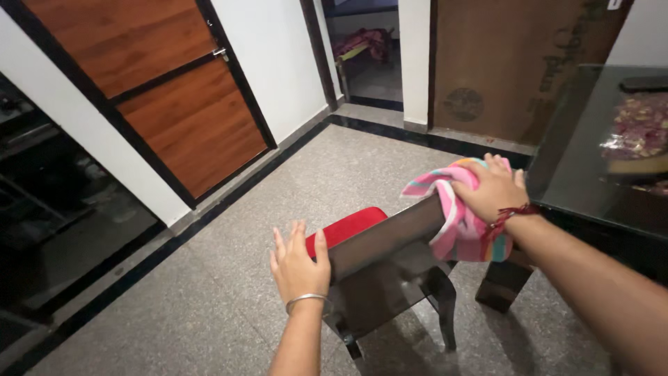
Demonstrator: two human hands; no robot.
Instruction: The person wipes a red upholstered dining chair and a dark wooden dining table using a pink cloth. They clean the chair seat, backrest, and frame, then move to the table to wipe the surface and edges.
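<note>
The right hand (491,186) is clamped on a striped cloth (456,216), pressing it on the top edge of the chair (390,237) backrest at its far end. The left hand (299,263), fingers apart, steadies the near end. The rest of the backrest looks not yet wiped.

A large flat brown cardboard package (515,63) stands upright against the far wall, just beside the doorway, bearing a dark round mark and dark lettering. A clear plastic-wrapped package (637,136) with purple and yellow contents lies on the dark glass surface (577,174), right.
</note>
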